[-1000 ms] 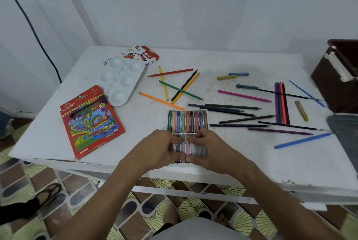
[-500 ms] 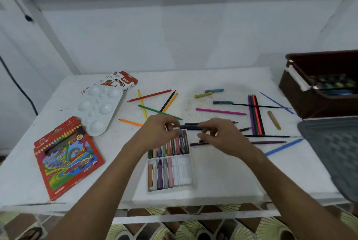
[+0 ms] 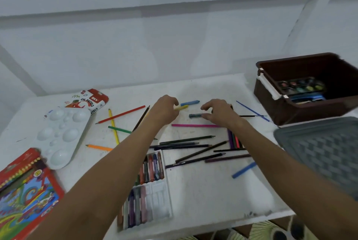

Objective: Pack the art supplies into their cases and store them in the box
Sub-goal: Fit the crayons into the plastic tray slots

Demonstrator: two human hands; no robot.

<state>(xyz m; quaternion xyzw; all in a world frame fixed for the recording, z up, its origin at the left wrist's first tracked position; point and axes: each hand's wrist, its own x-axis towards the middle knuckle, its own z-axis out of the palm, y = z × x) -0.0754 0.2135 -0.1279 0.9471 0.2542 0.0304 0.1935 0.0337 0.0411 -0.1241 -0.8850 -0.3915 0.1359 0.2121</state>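
My left hand [image 3: 164, 111] reaches to the back of the white table [image 3: 203, 187] and pinches a yellow pastel [image 3: 182, 107]. A blue pastel [image 3: 190, 102] lies just behind it. My right hand [image 3: 219, 113] hovers with spread, curved fingers over a teal pastel [image 3: 194, 115], thumb at its end. The open white pastel tray [image 3: 160, 199] lies near the front edge, partly filled with pastels. Several coloured pencils [image 3: 193, 125] lie scattered between the tray and my hands.
A brown box [image 3: 271, 108] at the right holds a watercolour set [image 3: 302, 86]; its grey lid [image 3: 325, 150] lies in front. At the left are a white palette [image 3: 62, 133], an oil pastels carton [image 3: 91, 100] and a red pencil case [image 3: 25, 191].
Both hands left the pastel tray and moved away from me to the loose pastels at the back. The left hand took hold of the yellow pastel. The camera tilted up.
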